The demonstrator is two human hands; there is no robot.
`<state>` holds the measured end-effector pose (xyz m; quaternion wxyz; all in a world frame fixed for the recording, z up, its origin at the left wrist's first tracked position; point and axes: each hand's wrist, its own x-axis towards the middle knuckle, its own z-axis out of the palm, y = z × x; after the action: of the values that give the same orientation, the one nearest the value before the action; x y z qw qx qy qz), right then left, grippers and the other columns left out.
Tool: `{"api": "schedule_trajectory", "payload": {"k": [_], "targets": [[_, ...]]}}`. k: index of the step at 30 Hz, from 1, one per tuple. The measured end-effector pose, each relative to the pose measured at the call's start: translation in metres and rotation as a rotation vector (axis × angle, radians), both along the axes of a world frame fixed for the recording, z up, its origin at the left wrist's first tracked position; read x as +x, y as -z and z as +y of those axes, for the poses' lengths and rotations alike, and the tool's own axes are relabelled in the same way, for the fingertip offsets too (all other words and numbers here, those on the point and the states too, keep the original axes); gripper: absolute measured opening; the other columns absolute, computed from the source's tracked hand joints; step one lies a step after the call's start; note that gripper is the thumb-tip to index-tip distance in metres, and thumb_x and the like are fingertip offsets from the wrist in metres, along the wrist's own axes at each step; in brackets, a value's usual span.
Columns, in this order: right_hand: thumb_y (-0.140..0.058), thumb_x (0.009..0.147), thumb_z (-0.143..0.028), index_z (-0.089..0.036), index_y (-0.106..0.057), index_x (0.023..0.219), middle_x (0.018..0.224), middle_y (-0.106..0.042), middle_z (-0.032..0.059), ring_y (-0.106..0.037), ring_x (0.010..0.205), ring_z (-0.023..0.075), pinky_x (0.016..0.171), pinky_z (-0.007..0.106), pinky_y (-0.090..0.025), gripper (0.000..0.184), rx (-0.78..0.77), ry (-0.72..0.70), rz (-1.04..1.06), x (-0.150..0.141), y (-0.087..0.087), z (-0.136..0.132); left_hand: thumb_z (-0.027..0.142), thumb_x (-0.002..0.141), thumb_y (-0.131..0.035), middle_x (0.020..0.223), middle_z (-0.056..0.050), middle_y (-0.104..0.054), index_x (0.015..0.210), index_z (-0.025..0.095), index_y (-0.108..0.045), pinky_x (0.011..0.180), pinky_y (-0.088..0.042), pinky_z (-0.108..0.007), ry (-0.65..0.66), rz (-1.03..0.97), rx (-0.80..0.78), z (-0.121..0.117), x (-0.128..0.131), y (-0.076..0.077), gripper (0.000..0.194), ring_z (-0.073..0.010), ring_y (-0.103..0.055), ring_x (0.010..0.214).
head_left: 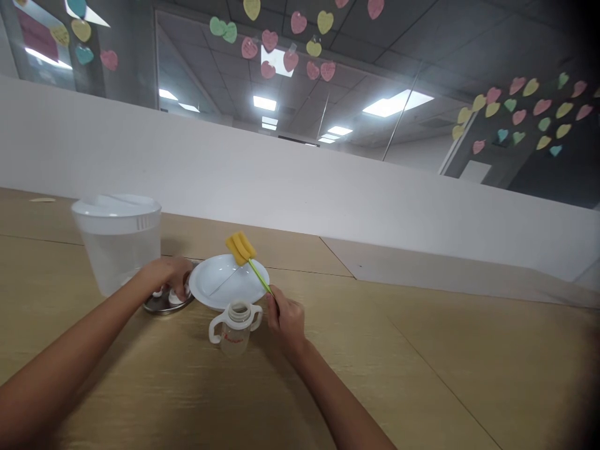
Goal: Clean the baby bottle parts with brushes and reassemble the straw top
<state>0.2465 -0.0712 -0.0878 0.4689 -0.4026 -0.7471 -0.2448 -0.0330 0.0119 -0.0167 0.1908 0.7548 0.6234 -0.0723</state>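
My right hand [287, 317] grips the green handle of a bottle brush [259, 275], its yellow sponge head tilted up to the left over a white plate [201, 294]. Just left of that hand, a clear baby bottle [235, 340] with two white side handles and red print stands upright and uncapped. My left hand [174, 275] reaches down over a round metal tray [162, 307], fingers curled onto a small white piece [175, 297]. What kind of part it is I cannot tell, as the fingers partly cover it. Another small white piece lies beside it.
A translucent bucket [122, 250] with a white lid stands behind my left forearm. All of this rests on a wooden table [375, 362] against a low white wall [262, 187]. Above are glass panes with heart-shaped notes [299, 23].
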Motion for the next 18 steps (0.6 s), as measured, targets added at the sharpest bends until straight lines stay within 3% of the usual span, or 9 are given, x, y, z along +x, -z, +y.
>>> {"api": "schedule_trajectory", "payload": {"k": [6, 14, 18], "targets": [[-0.033, 0.094, -0.025, -0.011, -0.063, 0.096, 0.051, -0.061, -0.0002, -0.051, 0.04, 0.0096, 0.046, 0.021, -0.033, 0.033, -0.007, 0.009, 0.001, -0.001, 0.001, 0.001, 0.014, 0.049, -0.063, 0.05, -0.004, -0.058, 0.06, 0.015, -0.061, 0.046, -0.047, -0.029, -0.025, -0.009, 0.018, 0.007, -0.011, -0.001, 0.012, -0.0186, -0.056, 0.046], [-0.034, 0.094, -0.024, -0.011, -0.063, 0.096, 0.051, -0.061, 0.0, -0.052, 0.041, 0.0098, 0.046, 0.021, -0.033, 0.032, -0.003, 0.0, -0.004, 0.0, 0.001, 0.001, 0.007, 0.048, -0.062, 0.048, -0.006, -0.058, 0.054, 0.013, -0.058, 0.051, -0.047, -0.03, -0.065, 0.077, 0.064, -0.009, 0.001, -0.013, 0.01, -0.0216, -0.06, 0.052], [-0.034, 0.094, -0.024, -0.01, -0.063, 0.096, 0.051, -0.06, -0.0001, -0.051, 0.041, 0.0095, 0.046, 0.021, -0.033, 0.033, -0.022, 0.003, 0.009, 0.0, 0.002, 0.001, 0.001, 0.045, -0.063, 0.058, -0.011, -0.063, 0.051, 0.013, -0.057, 0.056, -0.046, -0.033, -0.044, 0.124, 0.225, -0.022, 0.008, -0.028, 0.015, -0.0277, -0.062, 0.061]]}}
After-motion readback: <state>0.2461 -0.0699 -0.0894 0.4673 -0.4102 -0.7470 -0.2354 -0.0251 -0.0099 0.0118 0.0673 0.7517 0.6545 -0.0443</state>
